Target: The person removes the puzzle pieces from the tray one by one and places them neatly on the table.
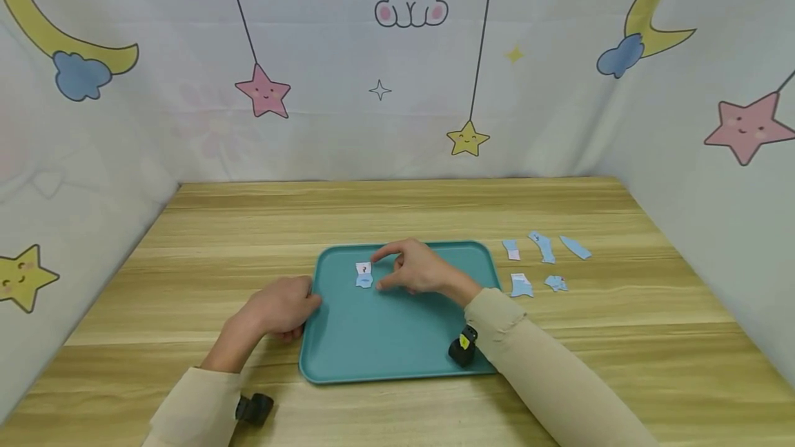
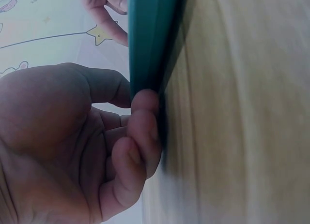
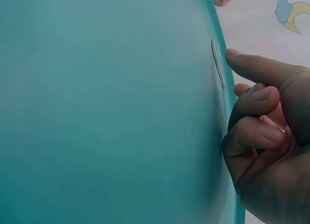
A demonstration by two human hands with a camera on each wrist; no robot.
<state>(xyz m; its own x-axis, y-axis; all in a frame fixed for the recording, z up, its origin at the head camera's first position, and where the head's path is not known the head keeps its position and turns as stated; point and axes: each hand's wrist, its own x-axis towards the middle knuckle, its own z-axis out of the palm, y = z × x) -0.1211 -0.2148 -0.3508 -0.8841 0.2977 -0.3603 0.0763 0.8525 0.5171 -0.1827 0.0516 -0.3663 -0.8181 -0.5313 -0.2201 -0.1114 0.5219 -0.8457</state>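
My left hand point(image 1: 286, 308) grips the left rim of a teal tray point(image 1: 397, 347), thumb on top and the other fingers curled below the edge. In the left wrist view the fingertips point(image 2: 144, 120) press against the tray's side. Over the tray's upper left area is my right hand point(image 1: 417, 269), its thumb and index finger spread apart and the other fingers bent in, with nothing between them. Just left of those fingertips lies a small flat white-and-blue jigsaw-like piece point(image 1: 364, 280), seen almost edge-on as a thin strip point(image 3: 218, 64) in the right wrist view.
Right of the tray, several flat light-blue pieces lie apart on the wooden table point(image 1: 621, 336): a long bent one point(image 1: 543, 247), a pointed one point(image 1: 575, 247) and some smaller ones point(image 1: 522, 285). A printed white cloth point(image 1: 348, 143) hangs behind and at both sides.
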